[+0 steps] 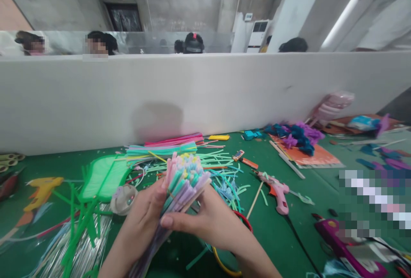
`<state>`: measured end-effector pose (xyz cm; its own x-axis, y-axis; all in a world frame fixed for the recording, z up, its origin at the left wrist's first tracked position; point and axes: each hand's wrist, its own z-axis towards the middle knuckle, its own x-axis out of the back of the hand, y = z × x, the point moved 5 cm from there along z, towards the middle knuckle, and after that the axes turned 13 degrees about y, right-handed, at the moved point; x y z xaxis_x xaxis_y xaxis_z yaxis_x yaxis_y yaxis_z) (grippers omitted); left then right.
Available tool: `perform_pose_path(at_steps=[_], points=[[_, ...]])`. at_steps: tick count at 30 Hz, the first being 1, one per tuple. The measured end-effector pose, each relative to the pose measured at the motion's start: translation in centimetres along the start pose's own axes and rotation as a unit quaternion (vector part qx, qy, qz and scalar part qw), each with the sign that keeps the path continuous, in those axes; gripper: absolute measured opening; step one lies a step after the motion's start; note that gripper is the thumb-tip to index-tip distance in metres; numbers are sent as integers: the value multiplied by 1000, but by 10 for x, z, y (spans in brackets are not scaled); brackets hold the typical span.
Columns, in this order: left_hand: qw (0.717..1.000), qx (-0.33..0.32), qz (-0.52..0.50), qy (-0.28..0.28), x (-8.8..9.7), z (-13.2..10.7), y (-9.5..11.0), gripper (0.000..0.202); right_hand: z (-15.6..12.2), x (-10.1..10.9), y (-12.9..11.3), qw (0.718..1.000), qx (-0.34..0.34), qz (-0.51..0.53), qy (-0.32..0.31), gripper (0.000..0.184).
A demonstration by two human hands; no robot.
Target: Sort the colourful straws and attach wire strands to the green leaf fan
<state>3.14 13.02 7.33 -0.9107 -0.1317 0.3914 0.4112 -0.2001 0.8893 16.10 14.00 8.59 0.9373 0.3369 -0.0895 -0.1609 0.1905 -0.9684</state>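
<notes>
A thick bundle of pastel pipe cleaners (pixel 184 183) in pink, teal, yellow and lilac is held upright and tilted over the table. My left hand (pixel 149 205) wraps round its left side, thumb pressed near the tips. On the other side, my right hand (pixel 205 218) grips the bundle with its thumb across the front. A thin band seems to cross the bundle by my left thumb. The lower stems run down between my forearms and out of view. Just left of my left hand stands a small clear cup (pixel 123 198).
More pipe cleaners (pixel 163 147) lie behind the bundle, before a white partition (pixel 205 94). Glue guns, one yellow (pixel 43 190) and one pink (pixel 278 190), flank my hands. Left is a green frame (pixel 104 177) with metallic wires (pixel 91 243); purple-blue fuzzy pieces (pixel 297 136) lie right.
</notes>
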Motion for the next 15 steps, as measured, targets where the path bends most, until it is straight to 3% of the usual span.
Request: perform_pose_path(at_steps=[6,11,15], points=[[1000,-29,-4,2,4,-8,4,85,1,-4,4,997,-19,81,9,30],[994,-59,83,51,4,-3,4,74,5,7,13,976,-53,174,121,22],[975,-74,190,85,5,2,-1,70,7,22,18,958,-47,179,218,28]])
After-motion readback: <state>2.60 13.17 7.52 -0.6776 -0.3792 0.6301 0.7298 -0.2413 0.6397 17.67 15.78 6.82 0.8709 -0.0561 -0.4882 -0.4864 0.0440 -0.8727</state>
